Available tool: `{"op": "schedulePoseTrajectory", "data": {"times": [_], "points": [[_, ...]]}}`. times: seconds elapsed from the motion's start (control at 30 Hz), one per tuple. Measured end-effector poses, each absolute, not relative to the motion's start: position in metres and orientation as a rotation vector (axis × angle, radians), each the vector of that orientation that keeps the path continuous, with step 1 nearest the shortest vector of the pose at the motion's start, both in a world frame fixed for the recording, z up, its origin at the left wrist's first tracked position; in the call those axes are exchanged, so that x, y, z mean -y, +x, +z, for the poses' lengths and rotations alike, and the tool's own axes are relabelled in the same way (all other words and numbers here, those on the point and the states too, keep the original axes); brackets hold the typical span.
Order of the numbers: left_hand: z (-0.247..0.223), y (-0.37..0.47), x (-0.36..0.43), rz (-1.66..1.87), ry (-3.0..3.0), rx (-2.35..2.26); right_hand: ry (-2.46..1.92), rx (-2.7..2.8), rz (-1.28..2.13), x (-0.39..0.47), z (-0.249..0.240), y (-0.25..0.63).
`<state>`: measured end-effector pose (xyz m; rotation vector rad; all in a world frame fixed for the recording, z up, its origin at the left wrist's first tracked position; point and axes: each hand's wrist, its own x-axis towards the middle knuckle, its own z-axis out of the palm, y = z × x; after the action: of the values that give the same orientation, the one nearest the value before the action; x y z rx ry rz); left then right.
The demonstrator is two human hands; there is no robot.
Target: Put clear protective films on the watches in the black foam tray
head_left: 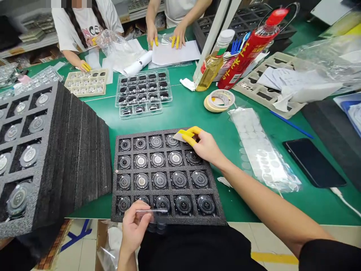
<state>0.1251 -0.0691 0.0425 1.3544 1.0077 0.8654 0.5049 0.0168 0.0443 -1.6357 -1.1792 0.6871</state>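
A black foam tray lies in front of me, its pockets holding round watch bodies with their sensor backs up. My right hand, with yellow finger cots, pinches a small flat yellow-and-white scraper-like piece. That piece is over the tray's far row, near a watch at the right; whether it touches is unclear. At the near edge, my left hand grips a clear plastic film strip between thumb and fingers. Faint round shapes show in the strip, which partly covers the front row.
Stacked foam trays rise on the left. Ahead are clear blister trays, tape rolls, an amber bottle and a red bottle. Film sheets and a phone lie right. Two co-workers work across the table.
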Motion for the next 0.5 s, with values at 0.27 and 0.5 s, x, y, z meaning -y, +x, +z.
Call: {"op": "schedulePoseTrajectory", "data": {"times": [0.27, 0.5], "points": [[0.026, 0.122, 0.084, 0.828, 1.185, -1.059, -1.848, 1.417, 0.565, -0.041, 0.038, 0.497], [0.033, 0.130, 0.086, 0.803, 0.955, -1.189, -1.891, 1.309, 0.499, -0.044, 0.025, 0.496]]}}
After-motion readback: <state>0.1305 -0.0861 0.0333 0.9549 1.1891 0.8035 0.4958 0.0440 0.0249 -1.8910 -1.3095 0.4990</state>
